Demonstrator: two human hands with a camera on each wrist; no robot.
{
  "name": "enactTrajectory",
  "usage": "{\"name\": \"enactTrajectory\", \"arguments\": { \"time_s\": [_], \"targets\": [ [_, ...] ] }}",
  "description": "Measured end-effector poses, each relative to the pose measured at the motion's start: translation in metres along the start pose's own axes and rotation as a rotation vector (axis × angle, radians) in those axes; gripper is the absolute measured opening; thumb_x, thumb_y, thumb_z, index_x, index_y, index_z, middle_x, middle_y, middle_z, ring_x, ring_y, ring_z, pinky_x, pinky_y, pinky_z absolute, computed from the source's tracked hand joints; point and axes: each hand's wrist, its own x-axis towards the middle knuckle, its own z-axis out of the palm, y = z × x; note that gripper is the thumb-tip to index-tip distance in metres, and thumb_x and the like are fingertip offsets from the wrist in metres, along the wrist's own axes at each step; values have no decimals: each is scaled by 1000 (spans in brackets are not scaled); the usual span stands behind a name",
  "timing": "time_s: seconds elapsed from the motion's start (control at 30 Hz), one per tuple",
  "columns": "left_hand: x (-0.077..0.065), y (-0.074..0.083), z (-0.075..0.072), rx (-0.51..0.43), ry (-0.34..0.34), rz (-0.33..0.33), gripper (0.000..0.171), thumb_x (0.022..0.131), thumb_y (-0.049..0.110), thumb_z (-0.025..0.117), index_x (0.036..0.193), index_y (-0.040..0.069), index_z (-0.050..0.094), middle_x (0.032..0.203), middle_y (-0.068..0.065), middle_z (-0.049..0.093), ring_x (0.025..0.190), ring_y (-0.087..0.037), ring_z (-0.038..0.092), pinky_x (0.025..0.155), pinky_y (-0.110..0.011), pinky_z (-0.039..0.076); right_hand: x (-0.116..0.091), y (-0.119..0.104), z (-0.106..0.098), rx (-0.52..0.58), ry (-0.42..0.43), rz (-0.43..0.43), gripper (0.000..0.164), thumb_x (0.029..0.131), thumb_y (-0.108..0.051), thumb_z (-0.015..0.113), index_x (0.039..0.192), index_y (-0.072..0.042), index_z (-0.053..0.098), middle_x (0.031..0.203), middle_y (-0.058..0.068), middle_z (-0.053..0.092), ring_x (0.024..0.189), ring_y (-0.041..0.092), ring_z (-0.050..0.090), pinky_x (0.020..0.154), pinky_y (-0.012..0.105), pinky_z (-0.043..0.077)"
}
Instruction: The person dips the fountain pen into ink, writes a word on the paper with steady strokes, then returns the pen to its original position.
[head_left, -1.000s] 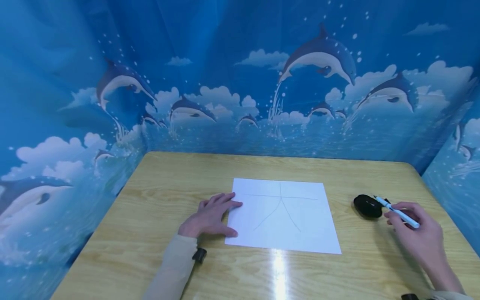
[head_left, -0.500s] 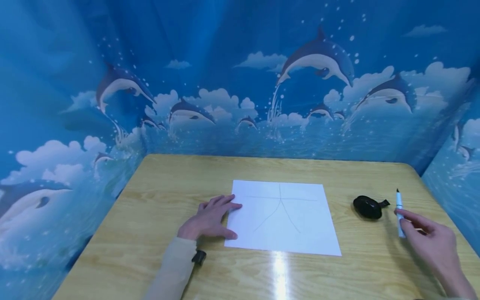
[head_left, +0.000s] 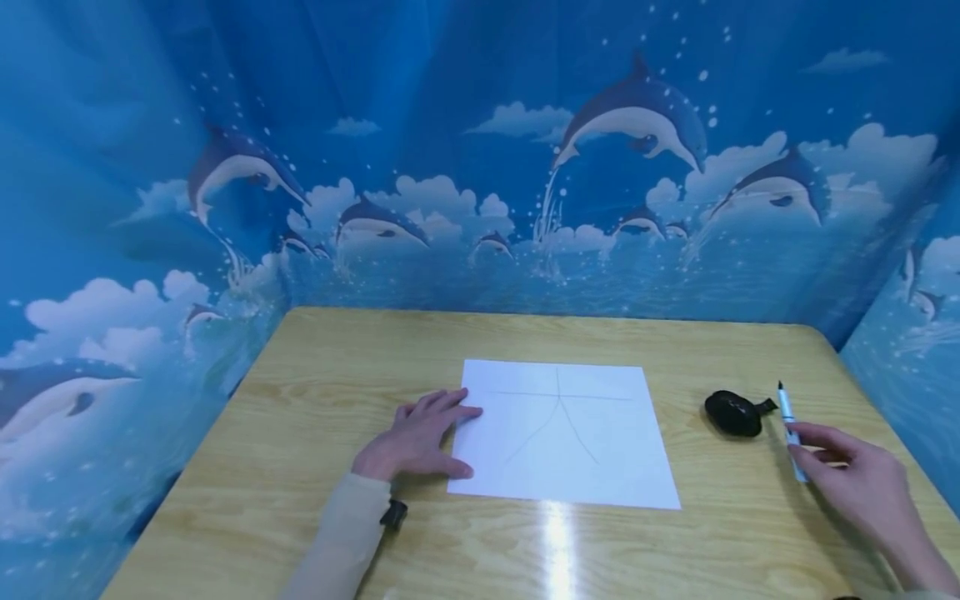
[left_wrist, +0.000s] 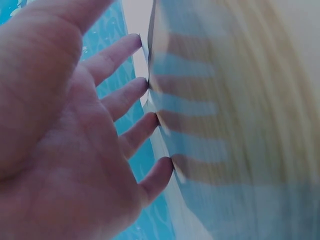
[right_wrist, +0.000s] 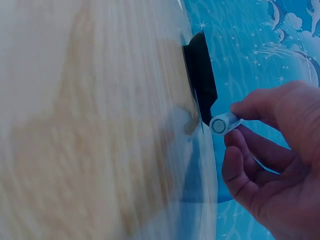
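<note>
A white sheet of paper [head_left: 622,467] lies mid-table, bearing thin drawn lines: a crossbar, a short upright and two legs spreading downward. My left hand [head_left: 416,437] rests with fingers spread over the sheet's left edge; in the left wrist view its fingertips [left_wrist: 162,167] touch down. At the right, my right hand [head_left: 862,471] pinches a slim white marker [head_left: 785,408] between thumb and fingers, dark tip pointing away from me. The right wrist view shows the marker's round end [right_wrist: 218,125]. Just left of it sits a glossy black oval object [head_left: 733,414] with a short flared neck.
The wood-grain table [head_left: 337,358] has rounded far corners. Blue curtains [head_left: 450,275] printed with dolphins and clouds surround its back and sides. A bright light reflection [head_left: 557,542] lies on the tabletop in front of the paper.
The marker swung from pointing up-left over the black object's neck to nearly straight away from me, then tilted slightly left. The right hand moved right, then a little back left. The left hand stayed put.
</note>
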Motion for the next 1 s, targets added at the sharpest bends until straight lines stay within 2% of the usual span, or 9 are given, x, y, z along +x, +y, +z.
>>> {"name": "enactTrajectory", "arguments": {
  "time_s": [0.13,0.23,0.5,0.83,1.0],
  "targets": [
    [-1,-1,1,7,0,13,83,82,58,79,154,36,45,172,0,22,158,-37,20,118,-70,21,2,5,0,-1,11,-81,41,92,-23,76,126,-2,67,103,24,76,66,-24,46,57,12,38],
    [-1,-2,3,15,9,15,83,82,59,79,154,37,44,172,-1,21,158,-37,20,119,-69,22,4,8,1,9,10,-117,42,91,-23,78,125,0,66,100,23,77,67,-25,48,57,12,40],
    [-3,-1,5,18,9,6,87,79,58,82,154,35,45,172,-3,24,157,-38,21,119,-69,22,7,10,6,-12,-65,-61,48,91,-20,77,128,6,62,109,29,74,64,-21,50,52,20,50],
    [-2,0,2,11,15,11,87,78,56,83,154,34,45,171,-3,25,156,-38,23,119,-71,22,10,10,5,-35,-44,-148,42,92,-22,76,124,3,65,105,26,76,65,-24,48,53,18,44],
    [-1,1,-1,1,13,24,86,79,54,83,153,32,46,171,-3,25,157,-38,22,119,-71,22,13,11,3,-62,-41,-147,40,91,-23,76,121,2,67,104,25,76,63,-23,49,55,17,41]
  ]
}}
